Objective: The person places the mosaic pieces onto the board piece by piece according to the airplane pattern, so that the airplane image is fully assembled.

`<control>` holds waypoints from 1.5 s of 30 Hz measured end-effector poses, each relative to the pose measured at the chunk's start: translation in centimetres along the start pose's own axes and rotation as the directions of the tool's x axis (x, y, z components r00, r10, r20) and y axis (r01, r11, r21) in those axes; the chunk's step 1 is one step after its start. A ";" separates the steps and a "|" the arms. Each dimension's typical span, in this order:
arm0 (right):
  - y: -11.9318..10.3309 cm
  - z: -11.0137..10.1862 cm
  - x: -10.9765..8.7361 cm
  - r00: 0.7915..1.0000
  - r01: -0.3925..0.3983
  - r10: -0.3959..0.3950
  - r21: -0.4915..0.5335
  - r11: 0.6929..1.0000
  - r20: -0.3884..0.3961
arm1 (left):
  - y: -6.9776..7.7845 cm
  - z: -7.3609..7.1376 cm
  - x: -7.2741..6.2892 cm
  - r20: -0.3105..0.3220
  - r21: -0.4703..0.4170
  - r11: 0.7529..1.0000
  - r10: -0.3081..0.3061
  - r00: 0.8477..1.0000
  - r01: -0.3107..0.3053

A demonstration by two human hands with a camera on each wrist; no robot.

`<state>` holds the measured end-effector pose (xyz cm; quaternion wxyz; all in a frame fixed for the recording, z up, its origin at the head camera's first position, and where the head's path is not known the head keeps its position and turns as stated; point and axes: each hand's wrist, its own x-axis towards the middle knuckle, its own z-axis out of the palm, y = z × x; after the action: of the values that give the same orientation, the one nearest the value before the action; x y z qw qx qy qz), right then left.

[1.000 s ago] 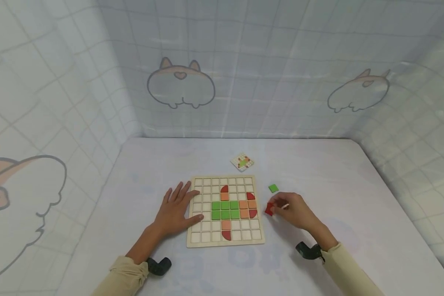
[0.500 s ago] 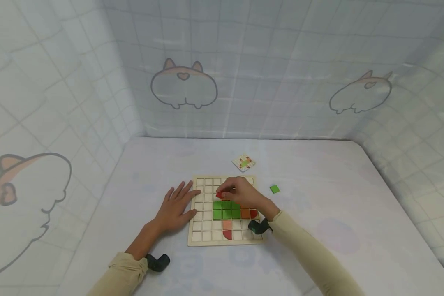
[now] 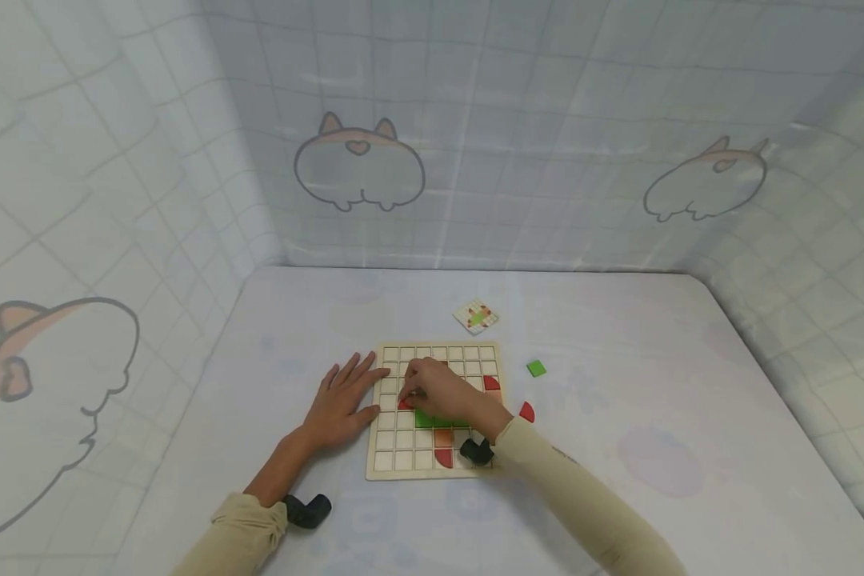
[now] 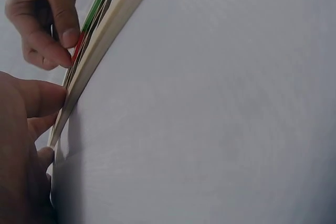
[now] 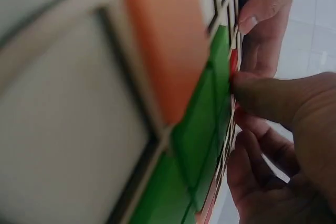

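My right hand (image 3: pixel 439 390) is over the wooden grid board (image 3: pixel 380 462). Its thumb and fingertips pinch a red quarter-circle tile (image 3: pixel 405 404) at a cell just left of the green square tiles (image 3: pixel 432 420). In the right wrist view, the red tile (image 5: pixel 233 64) shows beside the thumb. Lying along the board's left edge is my left hand (image 3: pixel 337 410), fingers spread and straight, with its thumb and index fingertip at the rim. An orange tile (image 3: pixel 443 438) and a red quarter-circle tile (image 3: pixel 443 458) sit lower on the board. My right hand and sleeve hide other tiles.
A small pattern card (image 3: pixel 476 317) lies beyond the board. To the right, a green square tile (image 3: pixel 536 368) and a loose red quarter-circle tile (image 3: pixel 527 412) rest on the white table (image 3: pixel 619 344). Patterned walls (image 3: pixel 475 160) enclose the table's back and sides.
My right hand has gone from right of the board across to its left part, pinching a red tile. A loose red tile now shows on the table at right. My left hand stays put.
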<state>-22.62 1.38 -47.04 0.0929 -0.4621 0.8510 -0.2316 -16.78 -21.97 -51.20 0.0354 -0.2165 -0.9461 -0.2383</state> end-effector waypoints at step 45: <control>7.1 -5.8 -13.0 0.825 -0.540 0.517 -0.049 0.840 -0.228 | 0.6 0.1 -0.3 0.003 0.016 0.998 -0.054 0.999 0.054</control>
<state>-22.81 17.21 -46.10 0.0390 -0.1859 0.9622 -0.1953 -16.23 -21.54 -51.07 0.0289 -0.1910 -0.9535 -0.2312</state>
